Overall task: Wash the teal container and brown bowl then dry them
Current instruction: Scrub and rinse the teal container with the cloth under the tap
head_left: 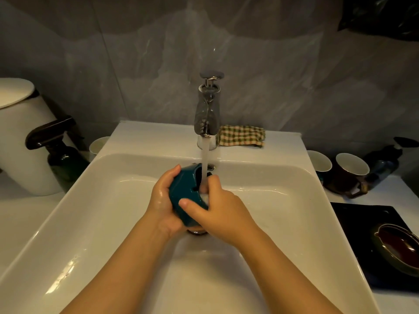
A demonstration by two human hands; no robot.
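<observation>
Both hands over the white sink, clamped on the teal container — left hand cupping its outer wall, right hand with thumb across the lower side, fingers at the opening. Container tipped on its side under the running stream from the chrome faucet. Brown bowl on a dark mat well to the right — apart from the sink. Checked cloth folded behind the faucet.
</observation>
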